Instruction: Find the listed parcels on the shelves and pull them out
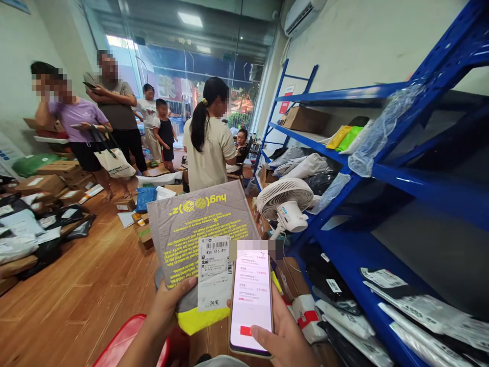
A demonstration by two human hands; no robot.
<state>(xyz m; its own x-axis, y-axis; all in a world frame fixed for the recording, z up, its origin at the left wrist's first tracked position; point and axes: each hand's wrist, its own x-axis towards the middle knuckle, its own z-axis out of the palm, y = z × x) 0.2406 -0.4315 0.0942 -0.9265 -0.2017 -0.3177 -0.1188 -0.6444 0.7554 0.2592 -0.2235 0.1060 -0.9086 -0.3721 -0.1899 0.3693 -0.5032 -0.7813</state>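
My left hand point(173, 300) is closed on the near edge of a grey mailing bag point(179, 224) with yellow print, its thumb on top. The print stands upside down to me. A white shipping label point(214, 290) with a barcode is stuck on the bag, and a bright yellow strip point(202, 320) runs along its near edge. In front of the label, my right hand point(282, 326) grips a smartphone point(250, 300) with its lit screen towards me. The thumb lies over the lower screen beside a red button. Fingers behind the phone are mostly hidden.
Blue shelving point(336, 214) with parcels fills the right side. A white fan point(284, 204) stands beyond the bag. A person point(210, 148) stands ahead; several others are at the left and back. Boxes point(46, 183) and bags cover the left floor. A red stool point(126, 341) is near me.
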